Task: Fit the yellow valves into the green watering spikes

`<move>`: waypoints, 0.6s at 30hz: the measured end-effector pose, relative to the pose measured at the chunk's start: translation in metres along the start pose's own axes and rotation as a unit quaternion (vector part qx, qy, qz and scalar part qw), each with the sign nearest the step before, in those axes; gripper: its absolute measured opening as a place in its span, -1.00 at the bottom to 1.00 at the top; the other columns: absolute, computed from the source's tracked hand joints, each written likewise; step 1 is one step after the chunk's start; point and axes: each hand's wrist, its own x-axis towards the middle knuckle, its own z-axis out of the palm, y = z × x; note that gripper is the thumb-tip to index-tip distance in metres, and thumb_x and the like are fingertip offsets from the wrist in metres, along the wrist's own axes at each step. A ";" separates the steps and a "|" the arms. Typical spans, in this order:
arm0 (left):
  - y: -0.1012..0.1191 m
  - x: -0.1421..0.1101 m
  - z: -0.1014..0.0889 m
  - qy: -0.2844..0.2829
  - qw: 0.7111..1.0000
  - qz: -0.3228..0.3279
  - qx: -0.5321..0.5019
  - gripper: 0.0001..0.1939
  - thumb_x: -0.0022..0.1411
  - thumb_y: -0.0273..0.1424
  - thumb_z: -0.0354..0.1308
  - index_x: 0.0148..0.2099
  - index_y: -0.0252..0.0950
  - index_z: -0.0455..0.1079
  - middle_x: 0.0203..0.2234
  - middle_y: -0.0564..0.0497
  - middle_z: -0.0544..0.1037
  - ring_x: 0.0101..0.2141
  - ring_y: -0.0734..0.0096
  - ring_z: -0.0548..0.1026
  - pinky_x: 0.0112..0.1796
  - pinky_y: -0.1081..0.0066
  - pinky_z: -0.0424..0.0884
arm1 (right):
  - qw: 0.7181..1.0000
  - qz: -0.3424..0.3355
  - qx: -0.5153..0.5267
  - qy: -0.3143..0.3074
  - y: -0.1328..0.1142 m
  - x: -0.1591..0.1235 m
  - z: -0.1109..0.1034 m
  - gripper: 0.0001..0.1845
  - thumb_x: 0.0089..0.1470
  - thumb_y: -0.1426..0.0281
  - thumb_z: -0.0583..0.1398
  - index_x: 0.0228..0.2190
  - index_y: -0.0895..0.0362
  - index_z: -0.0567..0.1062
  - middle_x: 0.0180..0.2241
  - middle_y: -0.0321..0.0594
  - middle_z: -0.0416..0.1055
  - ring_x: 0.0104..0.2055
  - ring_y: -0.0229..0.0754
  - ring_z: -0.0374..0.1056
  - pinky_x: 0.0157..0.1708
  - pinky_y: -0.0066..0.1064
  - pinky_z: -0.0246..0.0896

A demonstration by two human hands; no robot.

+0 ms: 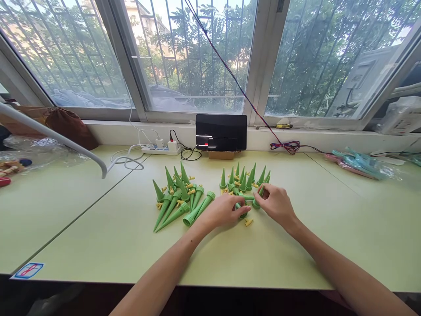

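In the head view, my right hand [276, 204] pinches a green plastic watering spike [262, 191] between thumb and fingers, its wide cap near the tabletop. My left hand [225, 210] reaches in from the left with its fingers apart. Its fingertips are over green spikes on the table, one of them partly hidden beneath. Just in front of the fingers lies a small yellow T-shaped valve [248, 222]. Behind my hands stands a cluster of green spikes [242, 182], points up, with yellow valves among them.
Left of my hands is a second group of green spikes [176, 197], some upright, some lying down. A black tablet [221, 131] leans at the back. A power strip [161, 150], tied cables [289, 147] and plastic packets [360, 163] are along the rear; a white curved tube [59, 138] crosses the left.
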 end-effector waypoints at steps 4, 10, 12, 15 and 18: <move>-0.001 -0.001 0.001 -0.004 1.000 -0.005 0.010 -0.64 0.28 -0.09 0.05 -0.36 -0.23 0.49 -0.58 0.07 0.48 -0.58 0.45 0.32 -0.53 0.46 0.11 | 0.999 -0.006 0.015 0.039 -0.002 0.000 -0.001 -0.80 0.05 0.26 0.19 -0.52 0.08 0.39 -0.69 -0.41 0.22 -0.63 -0.28 0.12 -0.56 -0.44 -0.01; -0.001 -0.001 0.002 -0.001 1.000 0.003 0.007 -0.64 0.28 -0.10 0.06 -0.36 -0.24 0.49 -0.58 0.07 0.48 -0.59 0.47 0.32 -0.55 0.47 0.11 | 0.976 -0.055 0.084 0.192 -0.011 -0.006 -0.011 -0.84 0.13 0.30 0.17 -0.44 0.10 0.42 -0.68 -0.46 0.08 -0.63 -0.32 0.03 -0.54 -0.46 0.05; -0.002 -0.001 0.002 0.003 1.000 0.007 0.007 -0.64 0.27 -0.10 0.07 -0.37 -0.24 0.49 -0.58 0.06 0.47 -0.59 0.48 0.32 -0.54 0.47 0.12 | 0.962 -0.108 0.106 0.226 -0.017 -0.012 -0.013 -0.82 0.15 0.36 0.15 -0.49 0.10 0.40 -0.67 -0.43 0.11 -0.62 -0.33 0.04 -0.54 -0.46 0.06; -0.003 -0.001 0.002 0.009 0.999 0.026 0.018 -0.64 0.28 -0.13 0.06 -0.40 -0.26 0.47 -0.61 0.06 0.43 -0.59 0.48 0.28 -0.54 0.46 0.10 | 0.948 -0.221 0.131 0.186 -0.026 -0.023 -0.009 -0.77 0.15 0.42 0.13 -0.55 0.09 0.36 -0.69 -0.42 0.12 -0.65 -0.34 0.00 -0.60 -0.47 0.01; -0.005 -0.001 0.002 0.012 0.999 0.037 0.032 -0.66 0.26 -0.21 0.06 -0.49 -0.28 0.41 -0.67 0.08 0.36 -0.61 0.50 0.20 -0.55 0.45 0.05 | 0.937 -0.318 0.138 0.051 -0.036 -0.035 0.000 -0.73 0.16 0.46 0.08 -0.58 0.07 0.33 -0.70 -0.41 0.17 -0.65 -0.34 0.04 -0.59 -0.45 -0.01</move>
